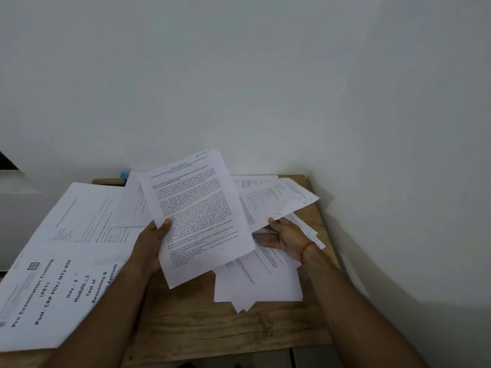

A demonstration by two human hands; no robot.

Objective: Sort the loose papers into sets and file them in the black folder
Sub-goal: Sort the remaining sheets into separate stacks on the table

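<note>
Over the table [212, 330], my left hand [151, 243] pinches a sheet [196, 216] running lengthwise away from me, my right hand [285, 240] gripping more papers [279, 197].

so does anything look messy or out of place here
The loose papers lie fanned and crooked on the wooden table, and the large cover sheet seems to overhang its left edge.

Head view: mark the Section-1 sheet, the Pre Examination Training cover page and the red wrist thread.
Section-1 sheet [196, 208]: head view, printed middle.
cover page [45, 289]: head view, title text.
red thread [305, 251]: head view, strand on wrist.
</note>
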